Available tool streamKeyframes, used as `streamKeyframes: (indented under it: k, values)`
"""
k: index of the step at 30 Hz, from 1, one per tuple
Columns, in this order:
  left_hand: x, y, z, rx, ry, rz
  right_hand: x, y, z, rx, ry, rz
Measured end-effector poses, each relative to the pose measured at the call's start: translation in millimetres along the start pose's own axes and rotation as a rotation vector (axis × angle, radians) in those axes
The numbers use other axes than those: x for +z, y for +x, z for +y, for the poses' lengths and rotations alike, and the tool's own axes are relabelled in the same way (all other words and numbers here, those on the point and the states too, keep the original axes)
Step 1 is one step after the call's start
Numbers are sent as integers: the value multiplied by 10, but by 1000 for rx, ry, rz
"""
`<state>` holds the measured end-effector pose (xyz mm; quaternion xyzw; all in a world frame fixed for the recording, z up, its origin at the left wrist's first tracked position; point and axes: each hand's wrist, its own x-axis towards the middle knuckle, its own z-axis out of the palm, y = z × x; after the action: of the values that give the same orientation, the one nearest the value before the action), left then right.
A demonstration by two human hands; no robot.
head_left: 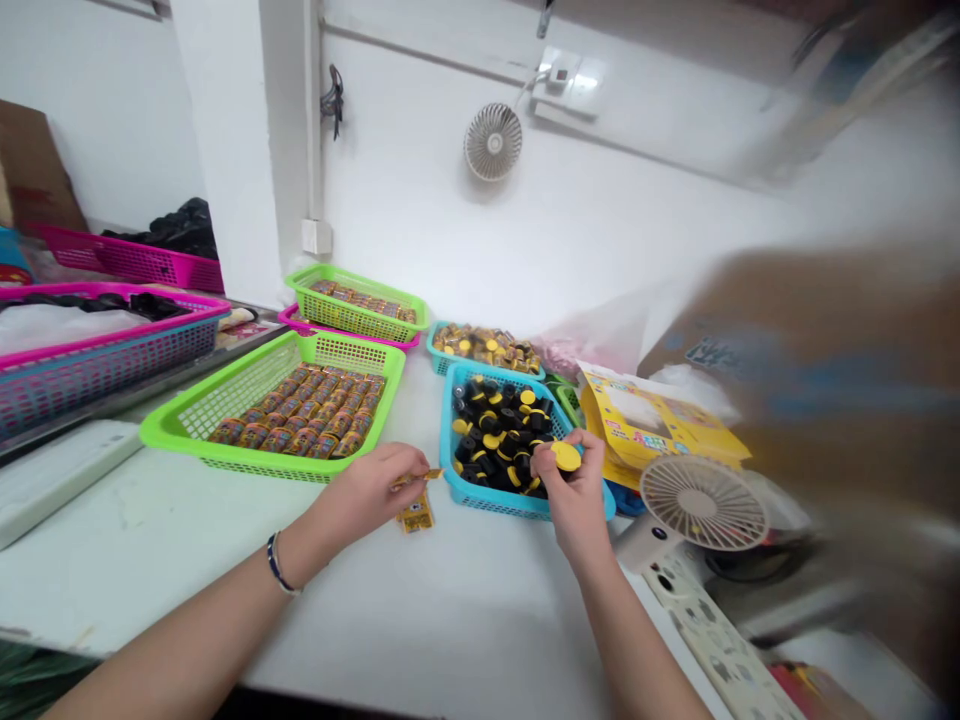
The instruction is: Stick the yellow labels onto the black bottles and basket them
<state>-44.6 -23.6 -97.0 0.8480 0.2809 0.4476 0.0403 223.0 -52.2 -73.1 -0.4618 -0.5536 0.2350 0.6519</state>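
My left hand [381,487] pinches a small printed gold label sleeve [433,474] between thumb and fingers. Just below it, more gold label sleeves [416,514] lie on the white table. In my right hand [576,490] is a small round piece with a yellow top [565,457], gripped at its edge by thumb and fingers; its underside is hidden. That hand is over the near right corner of a blue basket [495,500], which is full of loose black pieces with yellow ends [491,440]. The two hands are apart, left of and over the basket's near side.
A green basket [172,425] holds rows of labelled pieces [300,415]; another green basket [360,325] stands behind. A second blue basket [442,362] holds gold-wrapped pieces. At right are a yellow box [652,420], a small fan [703,503] and a large carton [825,400].
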Motion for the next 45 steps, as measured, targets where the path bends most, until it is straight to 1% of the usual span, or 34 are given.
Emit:
streamKeyframes:
  k: [2,3,4,5,6,7,8,9,11,13,14,16,19,21,22,26,30,32,33,35,37,39,42,44,45]
  values:
    - [-6,11,15,7,0,-5,-20,8,-78,10,18,6]
    - [-7,14,19,5,-2,-6,-40,5,-130,-21,23,25]
    - [-5,15,21,3,-6,-8,-65,-1,-182,-72,27,46]
    - [-2,14,21,-4,-7,-11,-90,-8,-227,-155,17,74]
    - [4,12,19,-11,-9,-18,-112,-13,-260,-274,25,107]
    - [11,8,18,-17,-12,-30,-126,-14,-275,-338,22,92]
    - [17,5,17,-18,-15,-41,-130,-9,-273,-332,-15,78]
    - [23,1,18,-18,-17,-54,-122,2,-255,-194,-110,-22]
    - [29,-2,21,-18,-20,-69,-80,29,-196,-88,-158,-100]
    - [29,-3,21,-19,-22,-75,-25,47,-151,-34,-169,-132]
    - [28,-4,18,-20,-24,-74,0,49,-146,-4,-135,-147]
    - [26,-4,7,-14,-28,-62,35,42,-173,113,43,-172]
    - [26,0,-9,-15,-22,-42,44,37,-252,398,438,-189]
    - [29,6,-11,-20,-22,-45,25,55,-286,520,575,-175]
    - [31,8,-11,-23,-24,-48,11,69,-293,549,605,-177]
    - [30,8,-16,-25,-25,-44,-45,128,-270,572,658,-177]
    - [-1,21,3,-58,-59,-43,-67,139,-249,617,671,-130]
    - [-10,39,55,-149,-152,-32,-57,119,-259,608,680,-118]
    - [-7,49,92,-215,-237,-28,-43,103,-270,596,684,-119]
    - [20,60,179,-376,-476,-46,4,53,-304,567,681,-133]
    - [74,56,264,-512,-731,-101,78,-19,-344,543,666,-153]
    - [139,41,330,-580,-939,-142,169,-110,-378,532,654,-159]
    - [219,17,383,-650,-1201,-131,294,-255,-387,522,633,-175]
    - [250,11,394,-726,-1320,-141,345,-332,-357,512,609,-200]
    - [258,12,394,-762,-1346,-147,357,-359,-332,508,595,-217]
